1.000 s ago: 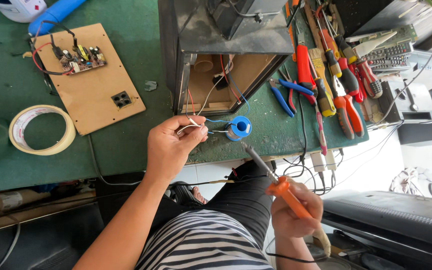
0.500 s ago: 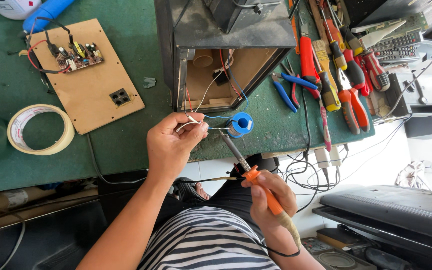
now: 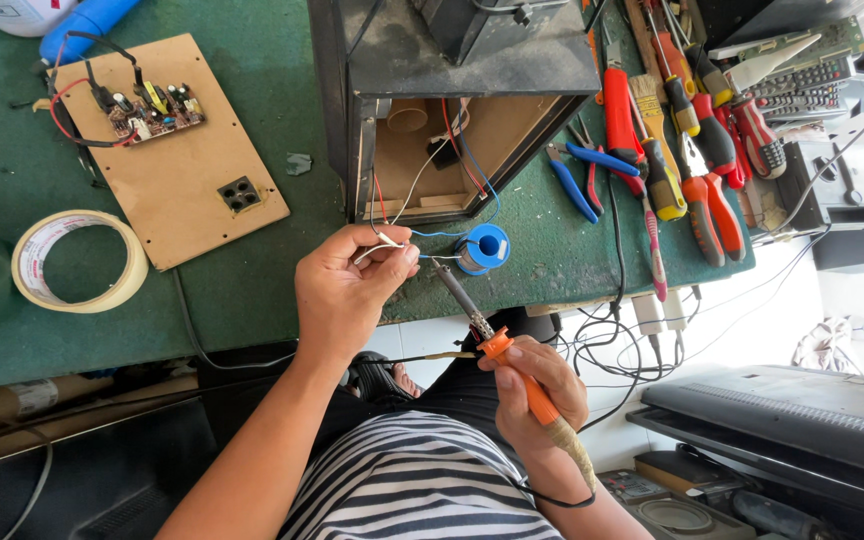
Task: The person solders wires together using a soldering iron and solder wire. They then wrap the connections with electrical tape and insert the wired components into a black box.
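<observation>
- Two hands are working at the bench's near edge, at 6 o'clock of the open wooden box point(image 3: 457, 150).
- Left hand point(image 3: 344, 292) is closing thumb and fingertips on thin wires point(image 3: 384, 240) that are running out of the box; its other fingers are curling in.
- Right hand point(image 3: 537, 392) is wrapping fully around the orange handle of the iron point(image 3: 497, 345), whose tip is pointing toward 11 o'clock, just beside the pinched wires.
- Blue solder spool point(image 3: 482, 248) is sitting at 3 o'clock of the left hand, touching the green mat point(image 3: 252, 270).
- Judged step: joining the wire ends, with the tip being brought up to them; contact cannot be told.
- Next move calls for a steady left pinch and the tip meeting the bare ends, fingers staying clear of the heat.
- Tape roll point(image 3: 80, 260) and circuit panel point(image 3: 167, 150) are lying at 9 to 10 o'clock; tools point(image 3: 682, 160) at 2 o'clock.
</observation>
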